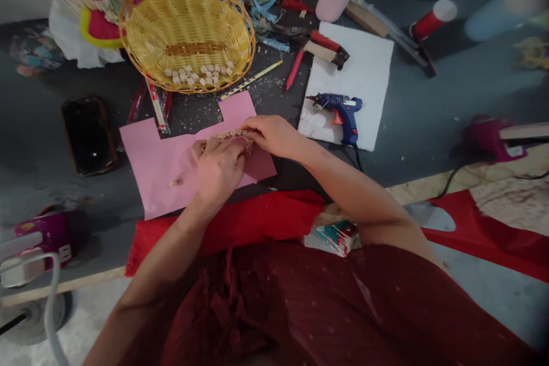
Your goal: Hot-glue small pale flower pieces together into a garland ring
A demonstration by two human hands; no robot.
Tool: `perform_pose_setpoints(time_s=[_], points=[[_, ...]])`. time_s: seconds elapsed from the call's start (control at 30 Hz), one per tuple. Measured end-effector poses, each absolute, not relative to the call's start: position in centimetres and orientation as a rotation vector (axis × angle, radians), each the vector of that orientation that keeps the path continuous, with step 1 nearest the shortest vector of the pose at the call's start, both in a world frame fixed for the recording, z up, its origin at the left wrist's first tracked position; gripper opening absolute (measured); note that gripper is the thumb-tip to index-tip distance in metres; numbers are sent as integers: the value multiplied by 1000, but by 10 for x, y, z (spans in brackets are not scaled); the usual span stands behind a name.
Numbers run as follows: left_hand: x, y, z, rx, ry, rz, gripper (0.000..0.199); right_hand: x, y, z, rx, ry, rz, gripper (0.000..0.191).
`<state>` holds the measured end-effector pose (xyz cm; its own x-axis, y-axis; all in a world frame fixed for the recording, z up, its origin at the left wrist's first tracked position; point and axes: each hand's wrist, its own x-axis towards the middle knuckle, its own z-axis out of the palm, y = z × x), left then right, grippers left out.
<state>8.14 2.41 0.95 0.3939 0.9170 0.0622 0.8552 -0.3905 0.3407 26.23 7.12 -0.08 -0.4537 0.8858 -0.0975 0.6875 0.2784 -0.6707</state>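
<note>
Basket (184, 20) on dark table (398, 126): oval, yellow wicker, open weave at the edge, brown woven strip across the base. Inside, along the near side: loose scatter of small pale chunks (199, 75), blocky, rough-looking.

Just below basket: pink paper (167, 163), flat, matte, straight-cut, notch in the far edge. On it, under the basket's right half: knobbly beige strand (227, 134), narrow, bent at the right end. Left hand (219, 168): fingers curled over the strand's left part; can't tell if gripping, contact hidden. Right hand (274, 134): thumb and fingertips pinched on the strand's right end. Also on paper, below the basket's left half: one small beige bit (174, 183).

Right of basket: white sheet (373, 80) carrying blue plastic glue gun (343, 110). Below-left of basket: dark glossy phone (89, 136). Well below basket: creased red cloth (266, 214).
</note>
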Motion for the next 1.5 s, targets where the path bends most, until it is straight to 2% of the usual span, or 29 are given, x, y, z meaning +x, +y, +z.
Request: perform_pose_setpoints(time_s=[0.4, 0.93, 1.5], points=[[83, 29, 14, 2414, 1549, 257, 20, 262, 71, -4, -1431, -2253, 946, 28], [79, 26, 9, 2466, 1579, 315, 19, 263, 73, -2, -1457, -2276, 920, 28], [95, 50, 22, 2490, 1585, 76, 18, 263, 75, -3, -1465, -2269, 985, 26]])
